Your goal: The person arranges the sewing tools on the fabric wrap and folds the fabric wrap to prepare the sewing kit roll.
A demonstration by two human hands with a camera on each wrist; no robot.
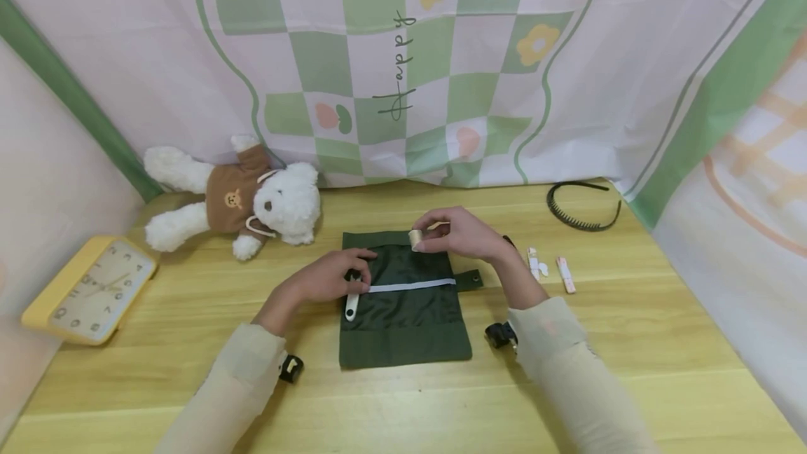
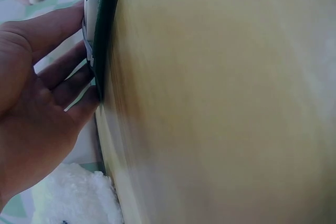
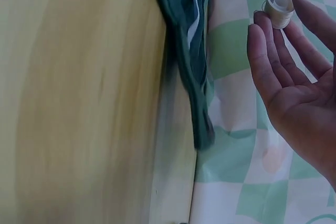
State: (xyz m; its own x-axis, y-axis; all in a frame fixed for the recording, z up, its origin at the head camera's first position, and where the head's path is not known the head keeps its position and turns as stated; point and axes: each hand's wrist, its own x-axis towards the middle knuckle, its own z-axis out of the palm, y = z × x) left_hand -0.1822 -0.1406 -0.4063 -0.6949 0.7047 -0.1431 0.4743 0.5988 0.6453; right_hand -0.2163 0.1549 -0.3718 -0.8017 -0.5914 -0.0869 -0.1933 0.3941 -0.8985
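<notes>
A dark green fabric pouch (image 1: 403,345) lies unfolded on the table, with a white elastic strip (image 1: 412,286) across its middle and a snap tab (image 1: 469,279) on its right. My right hand (image 1: 463,233) pinches a small cream thread spool (image 3: 280,9) between thumb and fingers, above the pouch's upper edge. My left hand (image 1: 328,275) rests at the pouch's left side with fairly straight fingers, as the left wrist view shows. Under its thumb lies a white-handled tool (image 1: 352,307) with a hole at its lower end; the hand hides its upper part.
A white plush bear (image 1: 233,198) lies at the back left, near a yellow clock (image 1: 94,289). Two pale pink strip-shaped items (image 1: 565,275) lie right of the pouch. A black toothed headband (image 1: 583,224) is at the back right. A patterned curtain (image 1: 378,54) hangs behind the table.
</notes>
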